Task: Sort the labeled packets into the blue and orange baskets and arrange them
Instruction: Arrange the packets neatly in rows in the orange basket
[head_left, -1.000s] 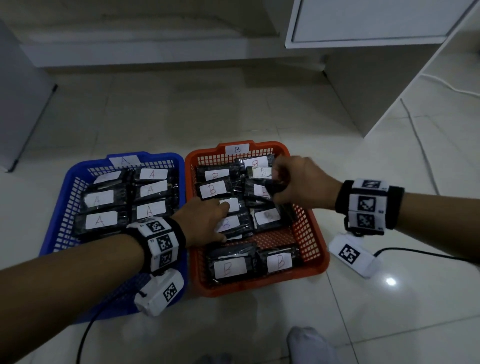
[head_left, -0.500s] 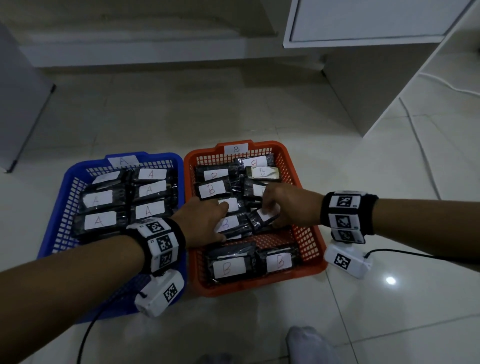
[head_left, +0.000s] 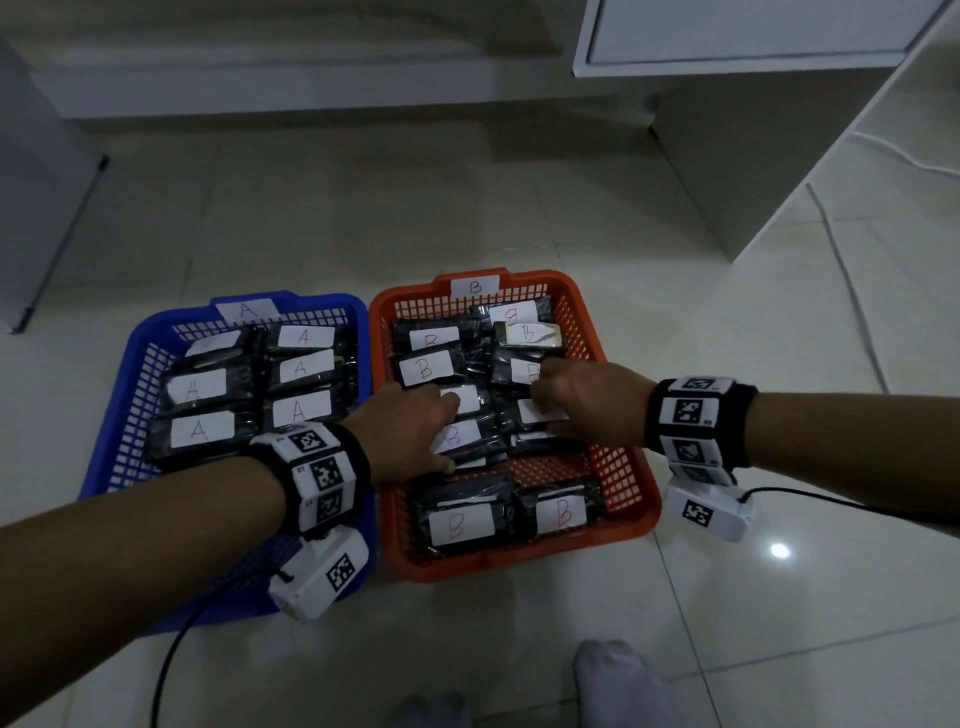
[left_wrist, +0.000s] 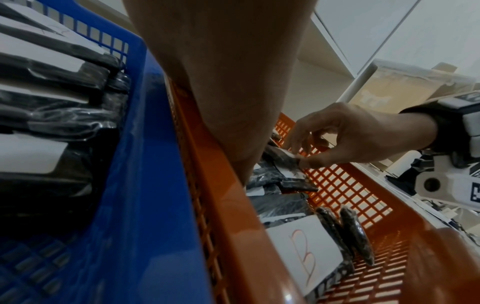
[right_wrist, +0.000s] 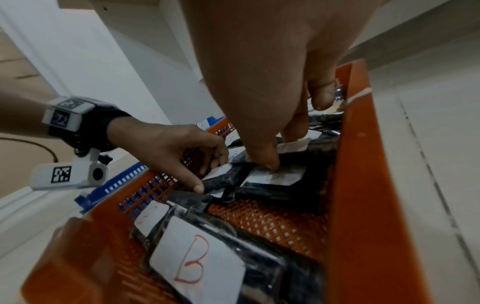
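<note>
Two baskets, blue (head_left: 130, 374) and orange (head_left: 628, 467), set on pale tiled floor (head_left: 467, 197) near white cabinet (head_left: 753, 41). Left hand (head_left: 410, 431) laid fingers-down on B packets (head_left: 457, 436); right hand (head_left: 587, 405) pinch on packet (left_wrist: 283, 156) seen only in wrist views.

arms: bare, no sleeves | left wrist band (head_left: 317, 475): black strap with white blocks, each with a black square code | left camera (head_left: 319, 574): white box with code mark, black cable (head_left: 171, 654) | right wrist band (head_left: 696, 423): same kind | right camera (head_left: 706, 512): white, black cable | feet: light socks (head_left: 618, 680)
</note>
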